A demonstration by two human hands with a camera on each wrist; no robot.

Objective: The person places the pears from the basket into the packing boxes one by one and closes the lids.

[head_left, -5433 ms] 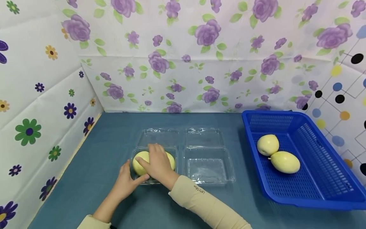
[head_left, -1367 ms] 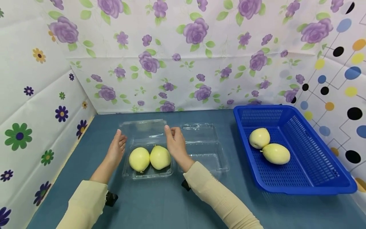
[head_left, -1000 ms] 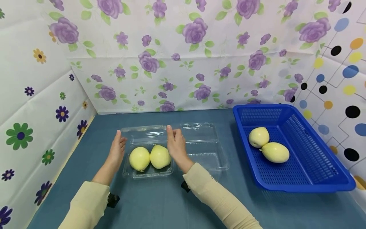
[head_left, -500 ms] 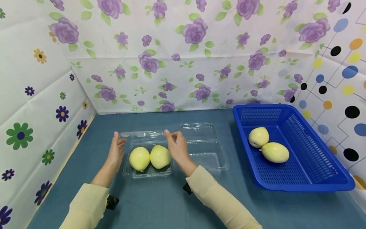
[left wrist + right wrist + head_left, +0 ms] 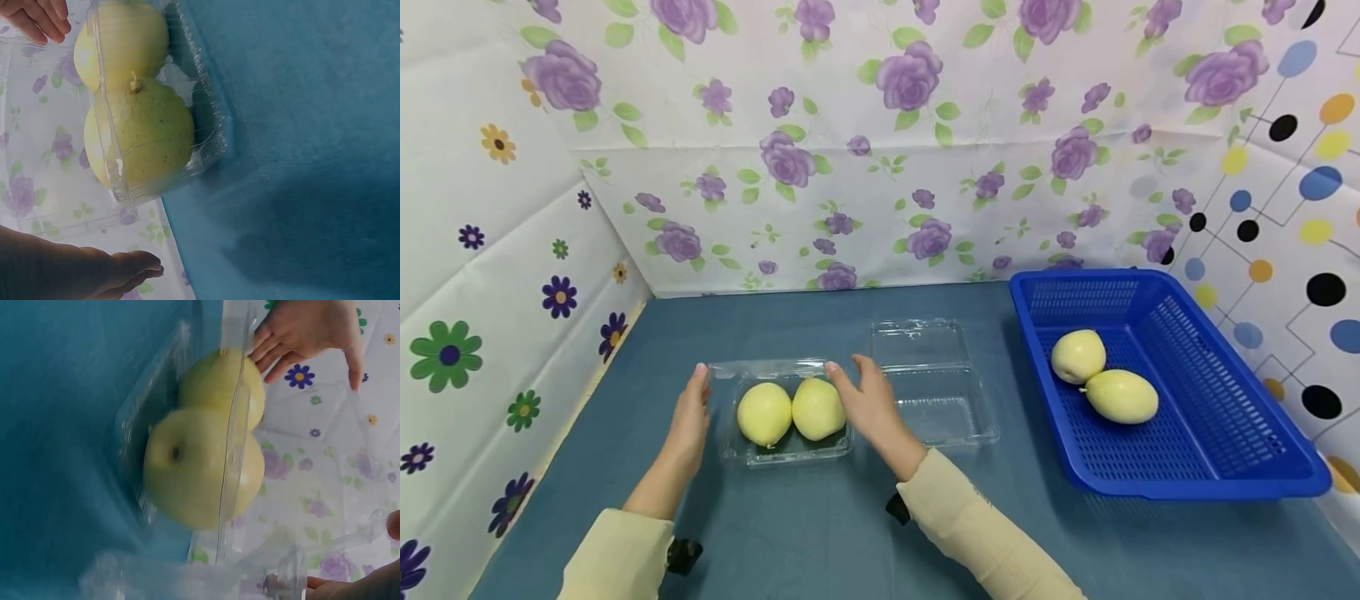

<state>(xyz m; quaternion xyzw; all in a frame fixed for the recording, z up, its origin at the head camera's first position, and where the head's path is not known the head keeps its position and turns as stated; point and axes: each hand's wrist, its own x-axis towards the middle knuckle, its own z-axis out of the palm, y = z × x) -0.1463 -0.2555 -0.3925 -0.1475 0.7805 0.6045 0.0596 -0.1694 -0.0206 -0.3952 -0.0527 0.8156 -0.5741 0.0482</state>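
Two pale yellow pears (image 5: 765, 415) sit side by side in the left clear plastic clamshell box (image 5: 797, 458). Its hinged lid (image 5: 752, 368) stands raised at the back, seen nearly edge-on in the head view. At the lid's left corner is my left hand (image 5: 687, 421), fingers straight, thumb at the corner. My right hand (image 5: 874, 408) is at the lid's right corner, thumb tip against the edge and fingers spread apart from it. In the right wrist view, the left hand (image 5: 309, 328) shows its extended fingers beside the box.
A second clamshell box (image 5: 940, 408) lies open with its lid (image 5: 917, 343) back, just right of the first. A blue plastic basket (image 5: 1210, 492) on the right holds two more pears (image 5: 1122, 397). Floral sheets (image 5: 850, 208) wall the back of the blue-green table (image 5: 805, 533).
Earlier both hands were on the pears in the left box. Since then they moved to the lid's corners, and the lid has swung up and forward from lying back. The basket's pears stayed put.
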